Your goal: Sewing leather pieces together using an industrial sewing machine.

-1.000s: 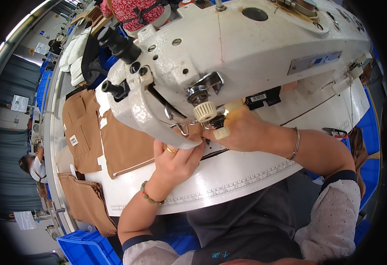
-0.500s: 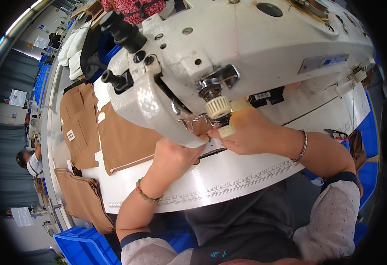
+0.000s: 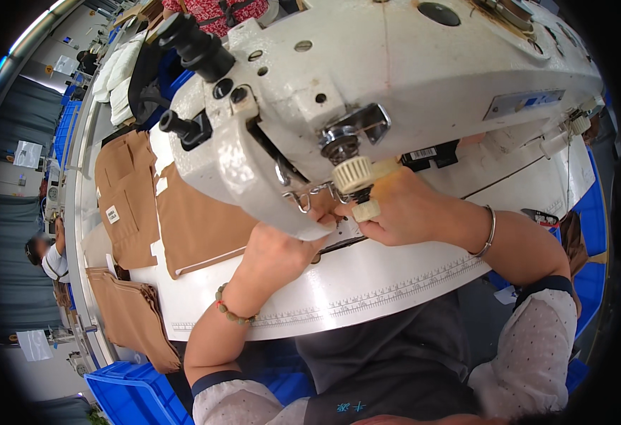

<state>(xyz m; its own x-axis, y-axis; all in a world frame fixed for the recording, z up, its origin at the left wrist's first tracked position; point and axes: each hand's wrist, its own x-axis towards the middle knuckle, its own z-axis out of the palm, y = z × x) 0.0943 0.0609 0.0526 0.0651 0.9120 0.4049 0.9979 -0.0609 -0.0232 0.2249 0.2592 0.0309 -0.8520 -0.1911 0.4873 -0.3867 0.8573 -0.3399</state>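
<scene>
1. The left hand (image 3: 282, 251) is at the near side of the sewing machine (image 3: 395, 78), its fingers curled under the white curved arm at the machine's left end. Its fingertips are largely hidden, so whether they grip anything cannot be told.
2. The right hand (image 3: 406, 209) is bent in from the other side, just beside a small cream knob (image 3: 366, 211) that covers part of it. Thumb and index finger point towards the left hand; what lies between them cannot be told.
3. The brown fabric panel (image 3: 200, 223) lies flat on the white tabletop (image 3: 367, 273), left of the hands. Its right end disappears behind the machine and left hand; a pale strip runs along its near edge.
4. Farther left is a brown pocketed piece (image 3: 132, 237) with a white label (image 3: 113, 214). Nearer the person, folded brown cloth (image 3: 130, 312) is stacked, drooping towards a blue crate (image 3: 137, 397).
5. A printed ruler scale (image 3: 395, 295) follows the tabletop's curved near edge.
6. The left wrist carries a bead bracelet (image 3: 229, 308), the right a metal bangle (image 3: 491, 230).
7. Small snips (image 3: 539, 216) lie near the right forearm. Beyond the machine, a person in a red patterned top (image 3: 215, 10) is partly visible.
</scene>
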